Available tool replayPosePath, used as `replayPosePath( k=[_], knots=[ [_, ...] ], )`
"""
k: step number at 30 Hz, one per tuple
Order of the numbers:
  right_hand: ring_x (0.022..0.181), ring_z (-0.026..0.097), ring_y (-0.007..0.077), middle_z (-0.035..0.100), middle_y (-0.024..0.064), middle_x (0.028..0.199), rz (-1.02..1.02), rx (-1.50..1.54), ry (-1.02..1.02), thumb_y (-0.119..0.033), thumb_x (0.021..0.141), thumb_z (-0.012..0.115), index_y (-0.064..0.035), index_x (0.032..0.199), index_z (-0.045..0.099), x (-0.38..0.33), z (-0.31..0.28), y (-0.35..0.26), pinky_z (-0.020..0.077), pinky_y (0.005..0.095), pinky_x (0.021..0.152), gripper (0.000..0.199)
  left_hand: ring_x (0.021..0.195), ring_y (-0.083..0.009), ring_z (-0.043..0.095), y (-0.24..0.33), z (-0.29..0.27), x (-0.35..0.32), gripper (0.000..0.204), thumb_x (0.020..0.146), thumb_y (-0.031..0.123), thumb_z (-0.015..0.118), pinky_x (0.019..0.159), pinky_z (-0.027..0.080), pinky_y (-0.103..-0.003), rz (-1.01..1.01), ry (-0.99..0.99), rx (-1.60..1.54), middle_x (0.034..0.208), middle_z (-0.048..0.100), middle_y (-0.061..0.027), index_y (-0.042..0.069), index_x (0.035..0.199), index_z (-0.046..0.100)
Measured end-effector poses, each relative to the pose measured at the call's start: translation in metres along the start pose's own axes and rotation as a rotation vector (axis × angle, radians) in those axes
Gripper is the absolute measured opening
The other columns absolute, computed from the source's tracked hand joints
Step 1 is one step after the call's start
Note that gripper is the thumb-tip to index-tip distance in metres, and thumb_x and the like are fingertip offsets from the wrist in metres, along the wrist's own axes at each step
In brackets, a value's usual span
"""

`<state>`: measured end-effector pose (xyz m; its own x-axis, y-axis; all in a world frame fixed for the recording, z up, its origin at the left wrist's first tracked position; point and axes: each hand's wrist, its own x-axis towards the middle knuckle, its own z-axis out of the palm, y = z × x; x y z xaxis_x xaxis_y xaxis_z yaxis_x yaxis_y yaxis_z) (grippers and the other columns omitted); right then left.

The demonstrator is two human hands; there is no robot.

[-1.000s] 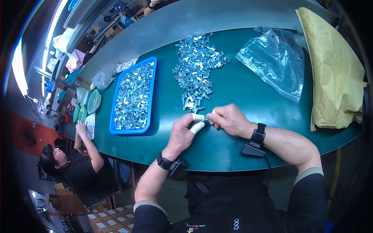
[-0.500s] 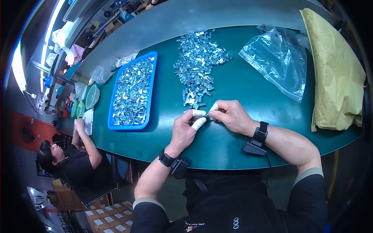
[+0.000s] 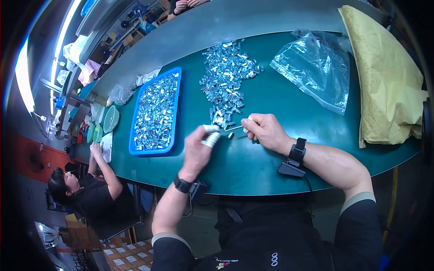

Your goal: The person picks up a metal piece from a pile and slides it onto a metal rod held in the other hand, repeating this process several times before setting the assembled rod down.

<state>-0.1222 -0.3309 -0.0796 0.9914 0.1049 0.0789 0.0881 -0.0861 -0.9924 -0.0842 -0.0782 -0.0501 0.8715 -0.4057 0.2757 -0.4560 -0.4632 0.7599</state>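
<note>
Hands are splitting now: our left hand (image 3: 197,151) is drifting off, fingers curled on nothing we can see, while our right hand (image 3: 266,130) is pinching a thin metal pin (image 3: 234,128) by the pile of small metal parts (image 3: 226,81), so that piece looks finished.

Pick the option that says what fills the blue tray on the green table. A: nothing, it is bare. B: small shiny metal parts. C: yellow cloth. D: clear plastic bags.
B: the blue tray is heaped with small shiny metal parts, like the loose pile beside it on the table.

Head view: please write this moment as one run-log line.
left hand: lifted, white finger cots | right hand: holds thin tool | metal parts: loose pile | blue tray: filled
</note>
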Motion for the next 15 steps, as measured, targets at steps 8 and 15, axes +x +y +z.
replayPosePath(
  k=[8,15],
  knots=[
    [0.059,0.058,0.0057,0.066,0.0018,0.068,-0.010,0.043,0.010,-0.034,0.107,0.063,-0.0037,0.085,0.068,0.002,0.002,-0.003,0.0433,0.0250,0.052,0.038,0.095,-0.0189,0.070,-0.022,-0.092,0.045,0.020,0.095,0.008,0.075,0.084,0.056,-0.033,0.127,0.393,0.671,0.107,0.075,-0.0090,0.003,0.114,0.074],
    [0.060,0.058,0.0059,0.067,0.0020,0.069,-0.012,0.026,0.006,-0.033,0.107,0.064,-0.0035,0.084,0.068,0.002,0.002,-0.001,0.0430,0.0251,0.053,0.038,0.088,-0.0337,0.065,-0.007,-0.011,0.014,0.023,0.085,0.007,0.080,0.080,0.053,-0.041,0.198,-0.045,0.482,0.096,0.068,-0.0127,0.005,0.108,0.075]
  ],
)
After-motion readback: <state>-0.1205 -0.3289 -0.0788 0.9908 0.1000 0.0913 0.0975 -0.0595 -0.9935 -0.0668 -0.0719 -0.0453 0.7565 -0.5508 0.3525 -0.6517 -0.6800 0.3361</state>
